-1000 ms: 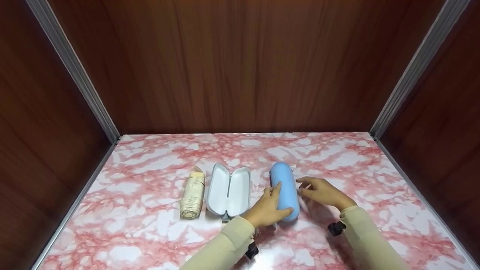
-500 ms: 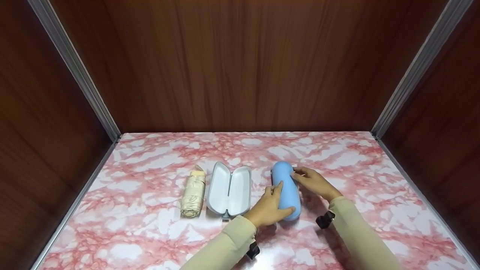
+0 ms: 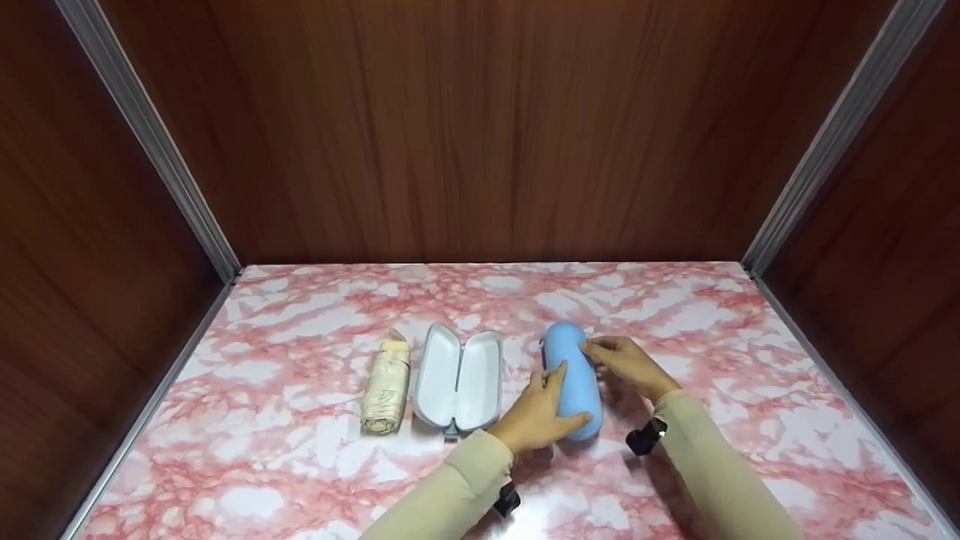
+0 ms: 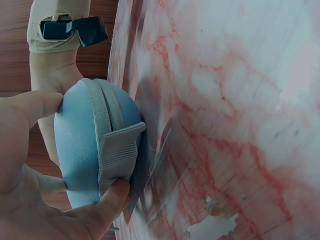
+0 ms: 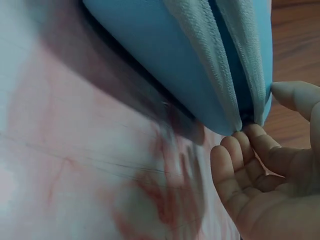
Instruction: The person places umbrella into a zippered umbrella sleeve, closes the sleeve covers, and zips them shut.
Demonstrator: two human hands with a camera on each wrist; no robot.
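Observation:
A long blue zippered case (image 3: 576,382) lies on the table in front of me, right of centre. My left hand (image 3: 541,416) grips its near part, fingers over the top and thumb by the near end. In the left wrist view the lower digit presses a ribbed grey tab (image 4: 119,152) there. On the far right side my right hand (image 3: 626,364) pinches the case edge, thumb on the lid and fingertips at the zipper (image 5: 240,60). The two zipper tapes stand apart along that side, with a dark gap between them. The slider is mostly hidden by the fingers.
To the left of the case lies an opened hard glasses case (image 3: 457,379) with a white inside. Beyond it is a folded cream umbrella (image 3: 386,386). Brown wood panels (image 3: 480,135) enclose the pink-and-white marbled table (image 3: 300,465) at the back and sides.
My right hand has come in from the right, beside the blue case, to its far right edge and touches it now. The left hand keeps its hold; the glasses case and umbrella stay put.

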